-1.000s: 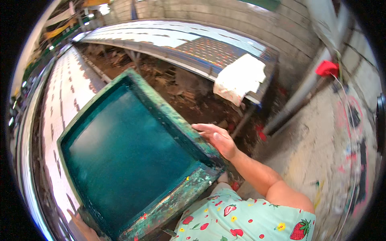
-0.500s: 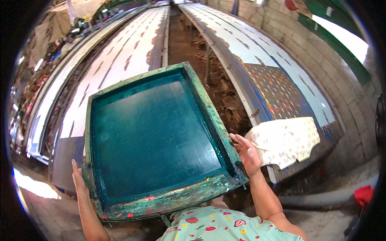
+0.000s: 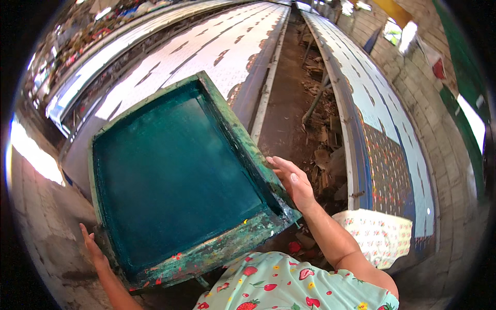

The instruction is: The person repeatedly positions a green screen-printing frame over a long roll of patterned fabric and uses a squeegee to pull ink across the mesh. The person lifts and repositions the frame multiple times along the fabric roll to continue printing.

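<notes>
A large screen-printing frame is held up before my body, tilted. Its wooden border is smeared with green, red and yellow paint, and dark teal mesh fills the middle. My left hand presses against its left side near the lower corner, thumb up and the other fingers partly hidden. On the opposite side, my right hand bears on the right edge with fingers stretched forward along the wood. The frame rests between the two hands, in front of my strawberry-print top.
Long tables run into the distance: the left one carries pale printed fabric, the right one light blue fabric and a dark patterned cloth. A floral cloth hangs at the near end. Debris lies beside the aisle.
The view has turned left, so the tables and aisle appear farther right. The frame has shifted left in view and tilts more, with both hands still on its sides.
</notes>
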`<state>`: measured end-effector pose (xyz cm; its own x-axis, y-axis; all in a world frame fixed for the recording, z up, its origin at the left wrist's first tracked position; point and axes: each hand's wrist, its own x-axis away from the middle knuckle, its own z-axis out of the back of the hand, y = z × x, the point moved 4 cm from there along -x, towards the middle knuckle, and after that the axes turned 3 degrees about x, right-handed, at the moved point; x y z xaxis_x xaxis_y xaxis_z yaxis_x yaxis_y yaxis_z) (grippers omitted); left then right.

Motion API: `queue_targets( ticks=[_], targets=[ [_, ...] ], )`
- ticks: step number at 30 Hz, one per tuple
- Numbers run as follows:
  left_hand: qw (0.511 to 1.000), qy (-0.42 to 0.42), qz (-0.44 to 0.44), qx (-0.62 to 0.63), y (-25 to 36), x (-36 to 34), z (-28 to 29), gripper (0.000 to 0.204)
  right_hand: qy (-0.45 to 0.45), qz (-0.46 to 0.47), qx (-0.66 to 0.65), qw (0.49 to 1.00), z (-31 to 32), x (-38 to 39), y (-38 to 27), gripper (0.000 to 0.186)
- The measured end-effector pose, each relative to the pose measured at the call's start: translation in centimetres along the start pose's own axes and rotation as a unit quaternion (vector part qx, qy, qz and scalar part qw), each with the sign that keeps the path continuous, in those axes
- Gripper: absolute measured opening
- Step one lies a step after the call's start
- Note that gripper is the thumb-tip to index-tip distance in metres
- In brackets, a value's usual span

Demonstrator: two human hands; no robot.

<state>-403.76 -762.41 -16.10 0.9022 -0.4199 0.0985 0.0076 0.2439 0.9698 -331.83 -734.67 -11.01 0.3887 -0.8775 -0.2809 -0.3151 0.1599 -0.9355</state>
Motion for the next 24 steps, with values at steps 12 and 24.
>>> queue_targets(
  ticks=[12, 24],
  targets=[
    [0.983, 0.174, 0.066, 0.003, -2.9, 5.5, 9.0, 0.093, -0.202, -0.09, -0.041, 0.974, -6.8, -18.6, 6.2, 0.081],
    [0.932, 0.307, 0.102, 0.166, 0.8, 14.7, 0.1, 0.116, -0.298, -0.197, -0.019, 0.934, -6.0, -38.0, 13.4, 0.06]
  ],
)
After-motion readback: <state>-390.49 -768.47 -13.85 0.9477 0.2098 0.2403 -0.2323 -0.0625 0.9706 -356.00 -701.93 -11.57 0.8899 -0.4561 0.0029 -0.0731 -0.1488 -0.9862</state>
